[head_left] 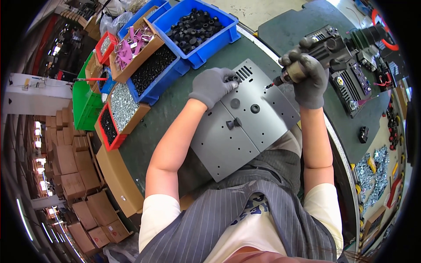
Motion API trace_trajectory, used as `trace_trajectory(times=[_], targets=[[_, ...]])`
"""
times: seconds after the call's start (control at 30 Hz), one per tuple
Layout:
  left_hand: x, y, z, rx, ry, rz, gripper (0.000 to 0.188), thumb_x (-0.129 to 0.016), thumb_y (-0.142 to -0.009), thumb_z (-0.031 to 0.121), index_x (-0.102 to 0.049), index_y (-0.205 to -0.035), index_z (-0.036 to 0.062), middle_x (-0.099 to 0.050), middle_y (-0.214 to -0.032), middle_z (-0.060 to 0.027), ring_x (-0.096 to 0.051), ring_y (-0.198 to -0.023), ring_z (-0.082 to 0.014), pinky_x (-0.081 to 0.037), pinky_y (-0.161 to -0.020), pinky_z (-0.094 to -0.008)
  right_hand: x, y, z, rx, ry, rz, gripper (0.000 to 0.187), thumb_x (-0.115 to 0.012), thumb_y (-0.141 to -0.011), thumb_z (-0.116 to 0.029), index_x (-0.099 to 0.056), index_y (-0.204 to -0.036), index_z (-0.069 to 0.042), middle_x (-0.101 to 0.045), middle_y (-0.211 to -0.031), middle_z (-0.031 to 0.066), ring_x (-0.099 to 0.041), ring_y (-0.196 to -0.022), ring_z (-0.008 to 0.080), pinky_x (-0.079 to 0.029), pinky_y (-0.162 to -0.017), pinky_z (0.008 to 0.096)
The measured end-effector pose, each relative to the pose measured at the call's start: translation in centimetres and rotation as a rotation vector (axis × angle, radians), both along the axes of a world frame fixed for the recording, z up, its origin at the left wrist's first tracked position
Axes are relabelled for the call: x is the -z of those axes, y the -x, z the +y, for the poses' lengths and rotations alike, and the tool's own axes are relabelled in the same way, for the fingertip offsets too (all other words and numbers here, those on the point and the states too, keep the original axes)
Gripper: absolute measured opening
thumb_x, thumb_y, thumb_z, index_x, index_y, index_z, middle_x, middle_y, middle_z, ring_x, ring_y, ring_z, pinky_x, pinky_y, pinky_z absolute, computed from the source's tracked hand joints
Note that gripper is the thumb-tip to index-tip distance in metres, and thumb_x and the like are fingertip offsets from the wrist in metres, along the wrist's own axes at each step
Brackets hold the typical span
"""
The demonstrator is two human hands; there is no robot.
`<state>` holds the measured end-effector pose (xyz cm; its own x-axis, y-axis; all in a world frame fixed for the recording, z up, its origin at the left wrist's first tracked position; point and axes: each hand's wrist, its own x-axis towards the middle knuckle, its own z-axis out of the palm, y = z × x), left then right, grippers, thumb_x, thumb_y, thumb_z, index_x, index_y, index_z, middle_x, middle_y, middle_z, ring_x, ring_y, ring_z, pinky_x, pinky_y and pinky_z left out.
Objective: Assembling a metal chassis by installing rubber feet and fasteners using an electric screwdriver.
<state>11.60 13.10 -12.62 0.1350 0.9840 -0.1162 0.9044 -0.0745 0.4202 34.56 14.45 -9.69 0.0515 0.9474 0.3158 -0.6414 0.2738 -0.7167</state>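
This is a factory assembly workshop. On the dark green workbench, at about 11 o'clock, stand blue plastic bins of small black round parts and red trays of silver screws. At 8 o'clock, many brown cardboard boxes are stacked on the floor. At 4 o'clock more loose metal screws lie on a bench.

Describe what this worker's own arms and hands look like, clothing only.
Both hands wear snug grey knit gloves that end at the wrist: the left hand in a lighter grey, the right hand in a darker grey that looks coated. The forearms are bare from wrist to above the elbow. Short cream sleeves cover the upper arms, under a grey pinstriped apron. No watch, cables or markings show on the arms.
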Motion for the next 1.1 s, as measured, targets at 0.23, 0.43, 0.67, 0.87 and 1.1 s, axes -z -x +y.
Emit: trace_trajectory(times=[0.23, 0.43, 0.67, 0.87, 1.1], targets=[[1.9, -2.0, 2.6, -0.06, -0.12, -0.209, 0.033, -0.065, -0.074, 0.036, -0.067, -0.101, 0.0177, -0.065, -0.095, -0.012, -0.061, -0.087, -0.0291, -0.048, -0.074, -0.0383, -0.8, 2.8, 4.0, 0.082, -0.072, -0.198, 0.035, -0.056, -0.072, -0.01, -0.049, -0.103, 0.003, -0.055, -0.077, 0.012, -0.059, -0.068, 0.0231, -0.049, -0.066, 0.033], [2.4, -3.2, 2.6, -0.083, -0.125, -0.227, 0.031, -0.064, -0.075, 0.034, -0.067, -0.101, 0.017, -0.065, -0.095, -0.011, -0.061, -0.088, -0.0293, -0.048, -0.075, -0.0391, 0.1, 5.7, 6.5, -0.12, -0.039, -0.276, 0.04, -0.057, -0.071, 0.004, -0.041, -0.107, -0.007, -0.05, -0.097, 0.0088, -0.058, -0.07, 0.0203, -0.05, -0.062, 0.0336], [2.4, -3.0, 2.5, -0.051, -0.199, -0.163, 0.032, -0.065, -0.076, 0.033, -0.066, -0.102, 0.0151, -0.065, -0.09, -0.011, -0.062, -0.083, -0.0277, -0.048, -0.071, -0.0378, 1.4, 8.0, 7.6, -0.146, -0.013, -0.585, 0.027, -0.068, -0.068, -0.01, -0.057, -0.089, 0.0, -0.059, -0.067, 0.0035, -0.055, -0.056, 0.0098, -0.045, -0.051, 0.023], [2.1, -2.9, 2.2, -0.065, -0.176, -0.251, 0.035, -0.063, -0.076, 0.038, -0.066, -0.102, 0.0146, -0.065, -0.092, -0.0112, -0.062, -0.084, -0.0294, -0.048, -0.071, -0.0399, 1.1, 8.0, 7.5, -0.165, -0.045, -0.501, 0.024, -0.063, -0.071, -0.004, -0.055, -0.093, 0.002, -0.056, -0.069, 0.0061, -0.055, -0.057, 0.0123, -0.048, -0.055, 0.0266], [2.2, -3.7, 2.6, -0.024, -0.196, -0.1, 0.036, -0.06, -0.078, 0.04, -0.065, -0.1, 0.0122, -0.065, -0.089, -0.0107, -0.062, -0.084, -0.0295, -0.048, -0.071, -0.0403, 1.8, 8.0, 8.3, -0.166, -0.093, -0.517, 0.032, -0.068, -0.069, -0.01, -0.056, -0.096, 0.0, -0.059, -0.071, 0.0048, -0.057, -0.059, 0.0105, -0.046, -0.053, 0.0236]])
